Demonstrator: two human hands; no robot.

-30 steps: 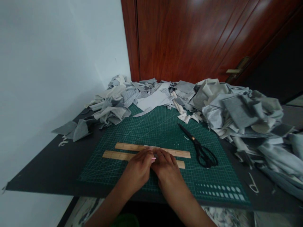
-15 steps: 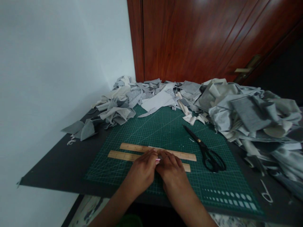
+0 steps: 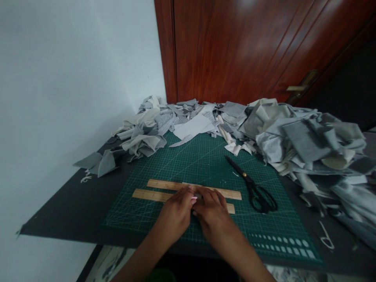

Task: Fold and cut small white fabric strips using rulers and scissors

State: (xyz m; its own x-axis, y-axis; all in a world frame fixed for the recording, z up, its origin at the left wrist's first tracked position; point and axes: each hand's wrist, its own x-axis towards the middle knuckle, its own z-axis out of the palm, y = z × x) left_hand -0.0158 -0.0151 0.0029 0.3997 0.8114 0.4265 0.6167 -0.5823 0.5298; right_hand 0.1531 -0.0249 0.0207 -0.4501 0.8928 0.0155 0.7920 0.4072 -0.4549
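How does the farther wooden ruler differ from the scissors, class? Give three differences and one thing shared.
The farther wooden ruler is pale tan; the scissors are black with a gold-coloured pivot.
The ruler is a straight strip; the scissors have looped handles.
The left hand and right hand partly hide the ruler; the scissors lie uncovered.
Both lie on the green mat.

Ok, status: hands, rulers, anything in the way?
Left hand, right hand over two rulers, grip unclear. Rulers nearly parallel on mat. Scissors to right, not blocking.
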